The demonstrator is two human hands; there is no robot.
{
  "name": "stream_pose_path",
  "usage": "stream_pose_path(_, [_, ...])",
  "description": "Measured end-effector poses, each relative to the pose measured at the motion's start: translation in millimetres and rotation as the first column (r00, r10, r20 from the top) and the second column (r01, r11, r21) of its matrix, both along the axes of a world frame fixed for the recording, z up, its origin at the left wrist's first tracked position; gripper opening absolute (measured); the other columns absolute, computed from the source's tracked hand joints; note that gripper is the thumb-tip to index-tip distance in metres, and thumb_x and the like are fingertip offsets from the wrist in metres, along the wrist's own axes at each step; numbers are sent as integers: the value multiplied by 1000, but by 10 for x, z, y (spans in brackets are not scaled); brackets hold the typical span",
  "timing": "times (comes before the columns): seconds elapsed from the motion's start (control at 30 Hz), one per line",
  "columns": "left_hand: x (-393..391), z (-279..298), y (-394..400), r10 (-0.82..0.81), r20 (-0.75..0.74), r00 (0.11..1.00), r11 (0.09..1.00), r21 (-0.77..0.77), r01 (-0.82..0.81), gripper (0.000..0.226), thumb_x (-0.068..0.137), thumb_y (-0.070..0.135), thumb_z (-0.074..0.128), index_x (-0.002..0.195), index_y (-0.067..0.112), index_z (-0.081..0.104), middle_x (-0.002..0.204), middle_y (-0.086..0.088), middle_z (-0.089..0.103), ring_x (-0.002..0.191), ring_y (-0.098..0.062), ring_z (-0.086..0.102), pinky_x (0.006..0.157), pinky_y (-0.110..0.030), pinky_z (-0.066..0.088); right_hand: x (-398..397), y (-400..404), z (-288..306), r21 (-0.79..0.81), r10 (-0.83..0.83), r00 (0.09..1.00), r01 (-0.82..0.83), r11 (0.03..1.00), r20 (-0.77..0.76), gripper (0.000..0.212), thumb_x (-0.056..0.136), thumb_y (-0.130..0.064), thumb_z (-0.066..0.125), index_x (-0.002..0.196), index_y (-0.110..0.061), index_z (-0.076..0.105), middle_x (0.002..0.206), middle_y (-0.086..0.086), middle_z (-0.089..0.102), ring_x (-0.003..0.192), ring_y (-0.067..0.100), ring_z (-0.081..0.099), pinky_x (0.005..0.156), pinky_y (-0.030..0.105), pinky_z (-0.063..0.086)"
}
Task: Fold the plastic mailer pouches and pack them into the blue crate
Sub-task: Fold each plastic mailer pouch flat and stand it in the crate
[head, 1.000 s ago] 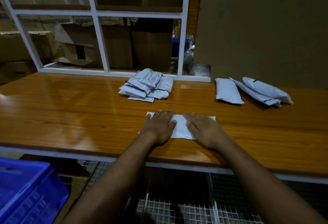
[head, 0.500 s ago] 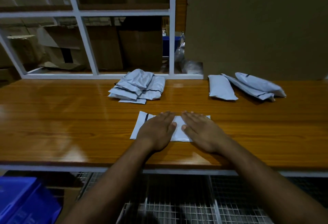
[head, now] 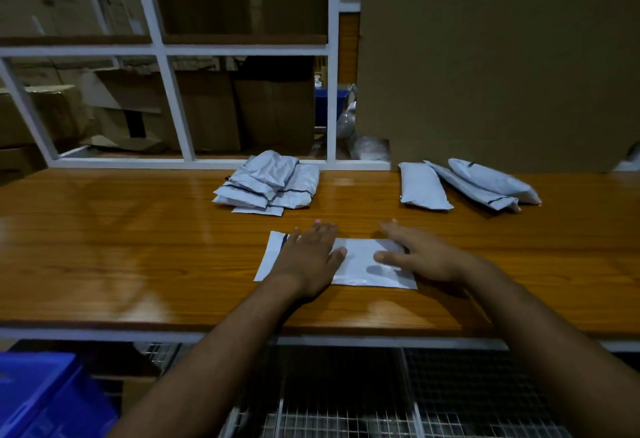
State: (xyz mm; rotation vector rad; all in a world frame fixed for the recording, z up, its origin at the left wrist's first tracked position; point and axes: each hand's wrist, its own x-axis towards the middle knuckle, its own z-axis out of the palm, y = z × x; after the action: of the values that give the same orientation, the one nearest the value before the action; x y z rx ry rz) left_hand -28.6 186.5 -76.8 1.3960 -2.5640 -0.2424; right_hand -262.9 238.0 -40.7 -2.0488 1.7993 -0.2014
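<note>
Wooden table [head: 104, 247], flat mailer pouch [head: 360, 261] under 2 open hands, now farther apart than before

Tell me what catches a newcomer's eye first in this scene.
Two bare hands, left hand and right hand, lie flat on a white pouch at the near middle of the glossy wooden table. Behind it sits a heap of pouches, with three more pouches to the right. A blue crate stands below the table at lower left.
</note>
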Motion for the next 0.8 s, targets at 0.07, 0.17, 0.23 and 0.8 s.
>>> stream_pose_path(0.07, [-52,23,44,-23,-131,991,999,21,26,54,108,45,28,158,23,28,163,-2,31,152,-18,20,122,-37,18,107,3,-27,-76,-20,993,30,997,120,88,88,-70,48,159,-28,18,165,-6,17,151,16,18,122,39,20])
stream_pose_path(0.17, [-95,-30,74,-55,-110,992,998,27,58,49,109,41,31,155,24,34,161,-1,35,149,-17,28,119,-33,24,167,20,-185,-126,91,995,-97,987,-49,83,90,-70,41,159,-27,22,165,-4,21,151,11,18,120,35,18])
stream_pose_path(0.23, [-81,-57,44,-49,-65,997,998,30,51,51,108,44,29,157,29,30,164,3,28,152,-16,19,121,-33,18,139,14,-271,-154,131,973,-161,975,-190,86,89,-75,27,160,-30,14,166,-7,14,152,10,12,123,40,14])
stream_pose_path(0.8, [-6,-86,6,46,119,992,998,33,-50,54,98,70,12,151,61,7,169,4,8,155,-29,-1,123,-54,-1,-315,151,-301,-232,-29,969,88,969,245,55,96,-51,54,148,-39,42,159,-9,33,147,8,28,112,25,23])
